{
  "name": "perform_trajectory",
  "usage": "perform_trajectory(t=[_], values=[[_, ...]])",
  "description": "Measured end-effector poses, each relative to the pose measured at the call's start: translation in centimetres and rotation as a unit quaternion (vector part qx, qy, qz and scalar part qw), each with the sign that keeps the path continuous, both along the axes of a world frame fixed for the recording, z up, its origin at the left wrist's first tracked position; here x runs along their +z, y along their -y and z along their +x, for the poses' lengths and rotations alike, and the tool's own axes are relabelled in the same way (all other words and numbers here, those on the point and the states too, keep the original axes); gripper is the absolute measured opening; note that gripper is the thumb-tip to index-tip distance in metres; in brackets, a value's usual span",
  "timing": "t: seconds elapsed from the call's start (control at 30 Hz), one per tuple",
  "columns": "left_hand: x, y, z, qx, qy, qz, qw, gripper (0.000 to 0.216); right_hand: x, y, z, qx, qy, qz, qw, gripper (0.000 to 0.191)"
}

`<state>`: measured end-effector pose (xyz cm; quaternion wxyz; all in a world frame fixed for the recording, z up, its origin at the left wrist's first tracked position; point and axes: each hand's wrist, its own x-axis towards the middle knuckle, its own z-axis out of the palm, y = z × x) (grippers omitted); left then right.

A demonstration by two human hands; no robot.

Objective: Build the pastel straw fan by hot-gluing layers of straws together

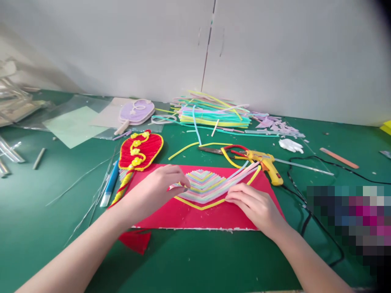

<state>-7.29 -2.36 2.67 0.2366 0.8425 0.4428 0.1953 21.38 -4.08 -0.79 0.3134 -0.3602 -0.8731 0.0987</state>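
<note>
On a red sheet (195, 219) lies a V-shaped pattern of pastel pipe cleaners (203, 185) in white, pink, blue and yellow. Below it runs a bent yellow pipe cleaner (201, 208), its corner towards me. My right hand (255, 203) pinches this yellow pipe cleaner on its right arm, thumb and fingertips together. Over the left side of the pattern my left hand (169, 183) is curled, thumb and fingertips drawn close; what lies between them is hidden. Loose pipe cleaner ends stick out past the pattern's upper right.
A yellow glue gun (269, 165) and red-handled pliers (214, 150) lie behind the sheet. A red fan (142, 150) and a blue brush (111, 181) are at the left. Bundled pipe cleaners (214, 114) are further back. A black cord (324, 228) curves along the right.
</note>
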Motion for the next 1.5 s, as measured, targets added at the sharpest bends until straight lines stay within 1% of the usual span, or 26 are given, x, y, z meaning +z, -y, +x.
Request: perform_trajectory(t=[0.07, 0.13, 0.17, 0.2, 0.27, 0.37, 0.43, 0.53, 0.67, 0.87, 1.1, 1.27, 1.4, 1.5], values=[[-0.1, 2.2, 0.2, 0.045, -0.026, 0.071, 0.996, 0.022, 0.1, -0.1, 0.1, 0.002, 0.002, -0.01, 1.0, 0.015], [-0.7, 5.0, 0.7, 0.095, -0.063, 0.143, 0.983, 0.026, 0.0, -0.2, 0.3, 0.001, 0.008, -0.02, 1.0, 0.015], [-1.1, 6.4, 1.1, 0.104, -0.084, 0.171, 0.976, 0.03, 0.0, -0.2, 0.4, 0.0, 0.011, -0.025, 1.0, 0.015], [-1.6, 7.9, 1.4, 0.099, -0.104, 0.204, 0.968, 0.036, 0.0, -0.3, 0.5, -0.002, 0.013, -0.031, 0.999, 0.015], [-2.8, 10.3, 2.1, 0.089, -0.162, 0.227, 0.956, 0.051, -0.1, -0.4, 0.6, -0.003, 0.012, -0.042, 0.999, 0.017], [-4.2, 12.2, 2.9, 0.081, -0.218, 0.244, 0.941, 0.061, -0.1, -0.6, 0.5, -0.001, 0.012, -0.048, 0.999, 0.019], [-4.6, 12.4, 3.2, 0.075, -0.234, 0.246, 0.938, 0.064, 0.0, -0.7, 0.4, 0.001, 0.014, -0.042, 0.999, 0.019], [-4.7, 11.9, 3.4, 0.073, -0.248, 0.244, 0.935, 0.067, 0.1, -0.9, 0.3, 0.003, 0.012, -0.036, 0.999, 0.019], [-4.8, 11.4, 3.4, 0.086, -0.259, 0.238, 0.932, 0.068, 0.0, -1.1, 0.2, 0.007, 0.009, -0.033, 0.999, 0.018], [-5.2, 11.6, 3.2, 0.094, -0.246, 0.227, 0.938, 0.071, -0.2, -1.2, 0.3, 0.004, 0.009, -0.044, 0.999, 0.018], [-5.1, 11.4, 3.2, 0.093, -0.25, 0.239, 0.934, 0.069, -0.3, -1.3, 0.1, 0.001, 0.003, -0.033, 0.999, 0.015], [-5.0, 11.3, 3.6, 0.105, -0.238, 0.229, 0.938, 0.07, -0.6, -1.3, 0.2, -0.006, -0.001, -0.037, 0.999, 0.016], [-5.0, 10.8, 4.0, 0.091, -0.221, 0.232, 0.943, 0.069, -0.7, -1.3, 0.2, -0.004, -0.004, -0.036, 0.999, 0.015], [-5.0, 10.5, 4.1, 0.078, -0.216, 0.232, 0.945, 0.068, -0.8, -1.3, 0.2, -0.012, -0.002, -0.031, 0.999, 0.017]])
